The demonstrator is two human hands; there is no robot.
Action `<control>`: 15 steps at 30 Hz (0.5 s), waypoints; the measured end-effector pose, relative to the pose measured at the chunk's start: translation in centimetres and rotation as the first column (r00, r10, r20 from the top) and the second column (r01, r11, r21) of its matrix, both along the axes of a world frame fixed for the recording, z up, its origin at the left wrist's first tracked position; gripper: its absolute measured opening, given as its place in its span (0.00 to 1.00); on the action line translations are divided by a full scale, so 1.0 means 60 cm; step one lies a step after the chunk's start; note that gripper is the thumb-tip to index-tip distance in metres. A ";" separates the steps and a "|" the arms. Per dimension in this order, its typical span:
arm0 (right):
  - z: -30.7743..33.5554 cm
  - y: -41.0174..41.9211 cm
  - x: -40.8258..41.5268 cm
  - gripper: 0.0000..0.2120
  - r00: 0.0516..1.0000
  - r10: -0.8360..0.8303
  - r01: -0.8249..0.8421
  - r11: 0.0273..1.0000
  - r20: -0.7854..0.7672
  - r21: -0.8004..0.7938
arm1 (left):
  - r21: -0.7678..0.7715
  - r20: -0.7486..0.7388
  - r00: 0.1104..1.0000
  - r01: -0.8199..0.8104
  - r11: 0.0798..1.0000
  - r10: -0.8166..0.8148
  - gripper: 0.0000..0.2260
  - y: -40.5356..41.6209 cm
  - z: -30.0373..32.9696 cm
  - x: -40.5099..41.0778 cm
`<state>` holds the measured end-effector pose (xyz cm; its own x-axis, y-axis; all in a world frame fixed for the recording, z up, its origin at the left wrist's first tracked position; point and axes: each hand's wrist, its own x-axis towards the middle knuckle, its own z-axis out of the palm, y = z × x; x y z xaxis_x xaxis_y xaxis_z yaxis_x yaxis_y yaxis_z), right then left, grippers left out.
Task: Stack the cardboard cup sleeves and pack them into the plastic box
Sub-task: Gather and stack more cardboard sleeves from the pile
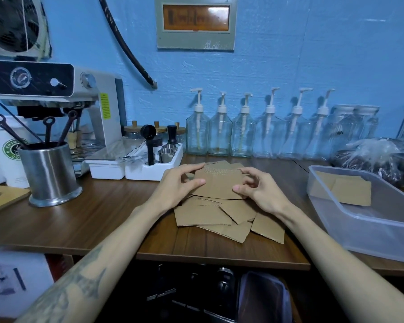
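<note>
A small stack of flat brown cardboard cup sleeves is held just above the wooden table, tilted toward me. My left hand grips its left edge, thumb on the front face and fingers along the top. My right hand pinches its right edge. Several more loose sleeves lie spread in a messy pile under the held stack. To the right stands the clear plastic box, open, with a few sleeves lying flat on its floor.
A steel utensil cup and a white paper cup stand at the left by the espresso machine. A white tray with tamper tools sits behind the hands. Glass pump bottles line the blue wall. A plastic bag lies behind the box.
</note>
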<state>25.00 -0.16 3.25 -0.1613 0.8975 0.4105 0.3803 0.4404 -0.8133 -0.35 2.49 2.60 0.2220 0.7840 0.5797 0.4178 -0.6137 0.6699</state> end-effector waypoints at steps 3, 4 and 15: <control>-0.003 0.006 0.007 0.16 0.998 -0.020 0.019 1.000 -0.054 -0.021 | -0.047 0.053 0.999 0.006 0.999 -0.003 0.20 0.000 0.005 -0.004; -0.003 0.008 0.010 0.18 0.997 -0.033 0.030 0.999 -0.073 -0.030 | -0.053 0.055 0.998 -0.007 0.999 0.010 0.19 -0.002 0.006 -0.006; -0.006 -0.001 0.017 0.22 0.994 -0.107 0.105 0.994 -0.036 -0.043 | 0.023 -0.282 0.946 -0.160 0.987 0.160 0.10 -0.087 -0.007 -0.061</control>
<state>26.04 -0.24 2.89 -0.0493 0.9249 0.3770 0.3911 0.3651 -0.8448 -4.00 -2.73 2.16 0.2480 0.8229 0.5112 0.6822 -0.5230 0.5110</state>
